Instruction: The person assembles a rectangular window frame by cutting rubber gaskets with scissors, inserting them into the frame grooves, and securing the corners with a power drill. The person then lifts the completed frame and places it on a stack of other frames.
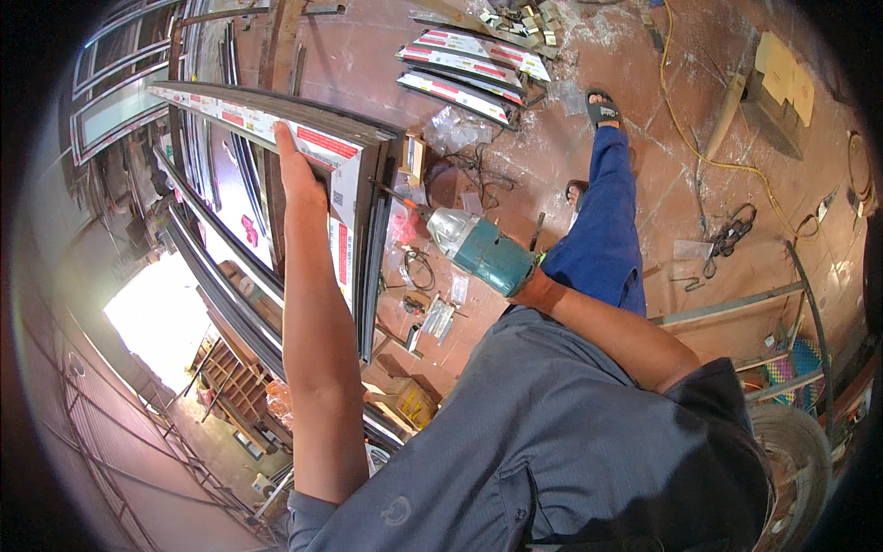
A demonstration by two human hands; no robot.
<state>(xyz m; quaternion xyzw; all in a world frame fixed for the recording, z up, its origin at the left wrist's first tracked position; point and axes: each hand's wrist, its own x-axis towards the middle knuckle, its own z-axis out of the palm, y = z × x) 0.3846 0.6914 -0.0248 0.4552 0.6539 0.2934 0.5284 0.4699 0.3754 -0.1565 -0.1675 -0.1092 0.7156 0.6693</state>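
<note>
A dark metal frame (342, 225), its faces covered with white and red protective film, stands in front of me at the left, with more dark bars stacked behind its corner. My left hand (302, 170) is on its upper bar, the thumb along the film; the other fingers are hidden beyond the inner edge. In my right hand (535, 287) is a teal power drill (492, 253) with a silver front and orange-red collar. Its long thin bit points left at the frame's side near the corner. Whether the tip touches the metal, I cannot tell.
Film-covered profile pieces (469, 69) lie on the tiled floor ahead. A yellow cable (694, 152) curves across at the right, near a cardboard box (782, 87). Plastic bags, cords and small hardware (440, 317) are scattered beside my legs. Long bars (230, 294) lean at the left.
</note>
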